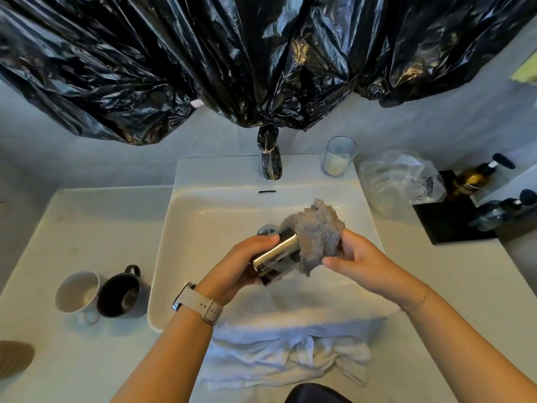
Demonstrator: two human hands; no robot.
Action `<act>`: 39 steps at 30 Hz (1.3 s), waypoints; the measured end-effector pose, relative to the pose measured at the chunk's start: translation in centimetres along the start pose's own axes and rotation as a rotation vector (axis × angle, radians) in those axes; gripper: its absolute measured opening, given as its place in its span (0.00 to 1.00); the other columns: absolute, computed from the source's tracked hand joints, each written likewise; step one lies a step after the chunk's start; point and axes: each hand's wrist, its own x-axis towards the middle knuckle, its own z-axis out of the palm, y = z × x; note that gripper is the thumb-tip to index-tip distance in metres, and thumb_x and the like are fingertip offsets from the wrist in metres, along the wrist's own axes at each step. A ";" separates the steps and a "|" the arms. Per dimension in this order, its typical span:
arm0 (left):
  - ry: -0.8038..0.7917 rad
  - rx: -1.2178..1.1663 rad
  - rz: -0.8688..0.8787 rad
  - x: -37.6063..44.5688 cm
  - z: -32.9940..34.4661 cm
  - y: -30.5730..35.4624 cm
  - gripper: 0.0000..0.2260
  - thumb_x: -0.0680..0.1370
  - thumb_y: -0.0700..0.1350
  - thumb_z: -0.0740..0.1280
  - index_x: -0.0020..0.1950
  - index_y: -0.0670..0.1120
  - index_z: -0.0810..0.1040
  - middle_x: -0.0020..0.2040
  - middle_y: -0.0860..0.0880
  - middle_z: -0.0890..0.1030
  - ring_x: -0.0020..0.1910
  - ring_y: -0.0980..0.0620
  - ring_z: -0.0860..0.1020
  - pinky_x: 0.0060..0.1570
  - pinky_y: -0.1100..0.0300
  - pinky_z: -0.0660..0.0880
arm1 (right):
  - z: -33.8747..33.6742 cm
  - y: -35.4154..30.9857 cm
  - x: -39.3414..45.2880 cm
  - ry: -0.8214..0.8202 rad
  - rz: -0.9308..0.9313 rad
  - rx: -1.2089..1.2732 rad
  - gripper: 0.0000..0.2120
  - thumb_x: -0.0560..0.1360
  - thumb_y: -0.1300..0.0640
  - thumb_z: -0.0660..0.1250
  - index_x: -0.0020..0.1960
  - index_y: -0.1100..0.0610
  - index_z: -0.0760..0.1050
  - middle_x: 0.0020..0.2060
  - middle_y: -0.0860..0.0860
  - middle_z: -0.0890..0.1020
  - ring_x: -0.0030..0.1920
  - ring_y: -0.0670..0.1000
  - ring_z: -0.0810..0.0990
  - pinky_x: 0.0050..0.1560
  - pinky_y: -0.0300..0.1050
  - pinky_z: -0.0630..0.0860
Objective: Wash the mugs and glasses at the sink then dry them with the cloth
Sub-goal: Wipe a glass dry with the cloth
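Over the white sink (186, 228), my left hand (244, 266) grips a shiny gold-tinted glass (276, 257) lying tilted, its mouth toward the right. My right hand (357, 257) holds a grey cloth (316, 231) bunched over and into the glass's mouth. A white mug (77, 290) and a black mug (119, 290) lie on their sides on the counter left of the sink. A clear glass (338, 155) stands upright on the sink's back right corner.
The faucet (271, 164) stands at the back, wrapped in black plastic that also drapes the wall. A white towel (290, 350) hangs over the sink's front edge. A crumpled clear bag (398, 178) and pump bottles (476, 175) on a black tray sit at the right.
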 end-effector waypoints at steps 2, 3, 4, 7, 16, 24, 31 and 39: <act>-0.002 -0.041 -0.009 -0.1 0.2 0.2 0.23 0.71 0.62 0.70 0.58 0.48 0.83 0.53 0.42 0.85 0.47 0.42 0.84 0.42 0.55 0.81 | 0.1 0.7 0.1 -0.058 0.014 -0.082 0.23 0.76 0.70 0.66 0.68 0.55 0.67 0.64 0.51 0.77 0.65 0.45 0.75 0.66 0.44 0.72; 0.009 -0.030 -0.008 0.0 0.4 0.2 0.24 0.70 0.62 0.70 0.58 0.48 0.82 0.53 0.42 0.85 0.47 0.42 0.84 0.43 0.54 0.81 | 0.2 1.0 0.3 -0.058 0.015 -0.145 0.22 0.76 0.68 0.67 0.67 0.53 0.69 0.63 0.51 0.78 0.64 0.46 0.76 0.66 0.45 0.73; 0.014 -0.009 -0.010 0.1 0.6 0.3 0.25 0.70 0.62 0.71 0.59 0.48 0.82 0.53 0.42 0.85 0.47 0.42 0.84 0.44 0.53 0.81 | 0.1 1.2 0.6 -0.037 0.008 -0.225 0.20 0.76 0.65 0.69 0.64 0.50 0.71 0.60 0.49 0.80 0.61 0.46 0.78 0.64 0.45 0.74; -0.033 -0.060 -0.071 0.0 1.3 0.5 0.22 0.71 0.60 0.72 0.57 0.47 0.82 0.50 0.43 0.86 0.41 0.47 0.85 0.36 0.59 0.79 | -0.3 1.2 1.2 0.024 -0.028 -0.310 0.16 0.72 0.61 0.74 0.53 0.44 0.76 0.50 0.43 0.83 0.54 0.46 0.80 0.57 0.37 0.76; -0.235 -0.493 -0.362 0.6 2.6 -0.7 0.22 0.69 0.58 0.71 0.52 0.41 0.83 0.44 0.41 0.82 0.35 0.44 0.79 0.34 0.58 0.76 | -0.3 0.1 1.9 -0.179 -0.003 -0.055 0.12 0.68 0.58 0.77 0.49 0.48 0.81 0.43 0.42 0.86 0.45 0.41 0.83 0.44 0.33 0.77; -0.385 -0.523 -0.477 0.6 0.5 -0.3 0.27 0.74 0.61 0.66 0.54 0.37 0.81 0.45 0.40 0.81 0.35 0.46 0.80 0.32 0.60 0.77 | 1.5 -2.5 3.6 -0.313 -0.336 -0.543 0.21 0.65 0.47 0.80 0.55 0.44 0.78 0.50 0.34 0.79 0.55 0.38 0.77 0.56 0.31 0.72; -0.078 -0.375 -0.232 1.1 1.3 1.0 0.24 0.79 0.57 0.63 0.66 0.41 0.77 0.59 0.35 0.81 0.58 0.36 0.80 0.58 0.40 0.78 | 2.6 -1.7 3.6 -0.028 -0.072 0.000 0.04 0.69 0.46 0.74 0.35 0.43 0.83 0.30 0.43 0.84 0.32 0.40 0.82 0.32 0.30 0.74; 0.181 -0.020 0.001 0.2 3.9 2.1 0.24 0.84 0.56 0.53 0.66 0.39 0.75 0.39 0.45 0.80 0.36 0.49 0.78 0.37 0.57 0.74 | 2.3 -0.8 1.7 -0.187 0.039 -0.012 0.14 0.70 0.58 0.77 0.52 0.48 0.79 0.36 0.42 0.85 0.35 0.39 0.83 0.33 0.30 0.76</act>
